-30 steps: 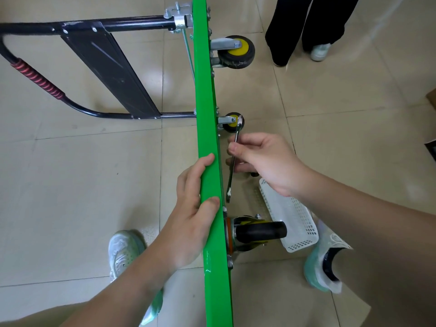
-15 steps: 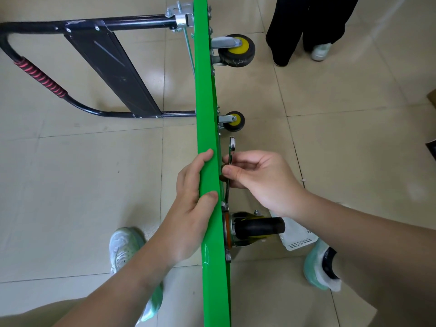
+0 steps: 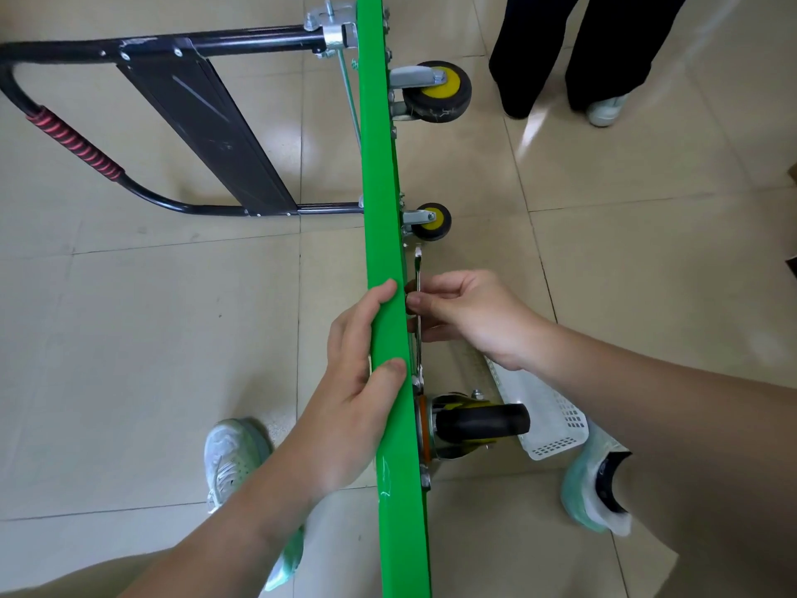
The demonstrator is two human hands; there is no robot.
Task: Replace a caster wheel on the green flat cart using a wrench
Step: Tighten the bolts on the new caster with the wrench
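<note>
Cart (image 3: 381, 174) standing on edge, green deck running between both hands. Left hand (image 3: 358, 381) gripping deck edge, fingers and thumb curling over it, steadying. Right hand (image 3: 470, 317) pinching wrench (image 3: 417, 263) mid-shaft, just across deck from left fingertips. Wrench's lower end reaching down below right fingers to caster wheel (image 3: 478, 420) mount; bolt engagement hidden. Judging: deck stiff, heavyish, paint slick, wanting to tip, so gripping its edge suits. Wrench thin, rigid; gripping nearer free end giving more leverage.
</note>
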